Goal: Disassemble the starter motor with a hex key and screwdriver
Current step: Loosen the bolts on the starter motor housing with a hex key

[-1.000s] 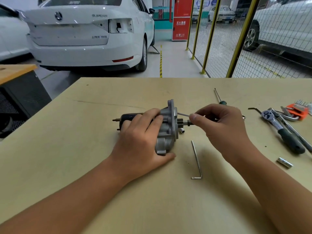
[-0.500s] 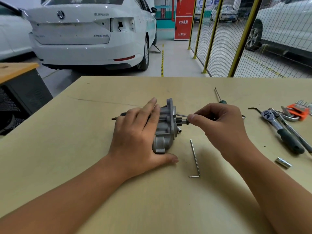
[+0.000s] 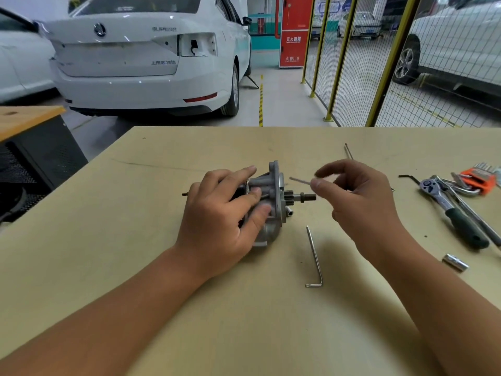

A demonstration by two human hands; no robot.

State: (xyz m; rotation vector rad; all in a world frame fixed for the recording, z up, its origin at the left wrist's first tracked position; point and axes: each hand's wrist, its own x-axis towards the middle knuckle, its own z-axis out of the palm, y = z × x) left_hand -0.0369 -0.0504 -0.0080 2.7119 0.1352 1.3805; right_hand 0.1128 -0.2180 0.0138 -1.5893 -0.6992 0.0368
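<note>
Beyond the tan desk [image 3: 135,267] I see a workshop floor with a white car [image 3: 146,58] parked behind and yellow-framed mesh fencing [image 3: 352,71] to the right. On the desk, near the middle, lies the starter motor [image 3: 273,202] on its side, its grey flanged housing facing right with the pinion shaft sticking out toward my right hand [image 3: 360,202]. My left hand [image 3: 225,213] rests over the motor body, fingers curled round it and thumb against the housing — a firm hold. The right hand hovers just right of the shaft, thumb and forefinger pinched together on a thin hex key [image 3: 299,181] whose free end points at the flange; the fingertips are motion-blurred. A second, long hex key [image 3: 314,256] lies loose on the desk just in front of the motor. Farther right sit a ratchet wrench [image 3: 450,210] with a dark green grip, an orange hex key holder [image 3: 478,180], and a small chrome socket [image 3: 455,263] — all well apart from the motor.
</note>
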